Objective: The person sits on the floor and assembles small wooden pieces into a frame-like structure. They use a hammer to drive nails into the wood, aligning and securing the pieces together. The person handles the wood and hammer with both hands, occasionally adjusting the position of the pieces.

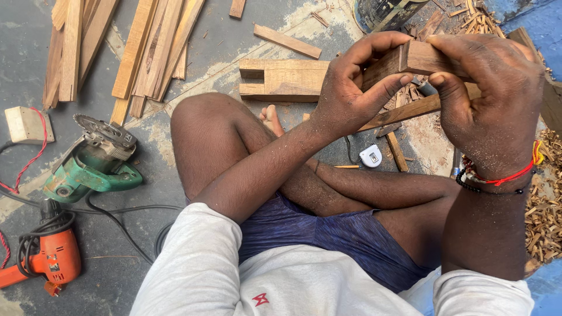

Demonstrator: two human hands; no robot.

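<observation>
I sit cross-legged on a grey floor and hold a short brown wooden block [417, 59] up in front of me with both hands. My left hand [353, 88] grips its left end, thumb stretched underneath. My right hand [489, 99] wraps its right end from above, thumb pressed below; that wrist carries a red thread and a black bead bracelet. Under the block a longer wooden strip [410, 111] lies on the floor.
A notched wooden piece [281, 80] lies beyond my knee. Wood slats [146, 50] are piled at the top left. A green circular saw [93, 164] and an orange drill [50, 257] lie left. A small white tape measure [370, 155] and wood shavings [544, 205] lie right.
</observation>
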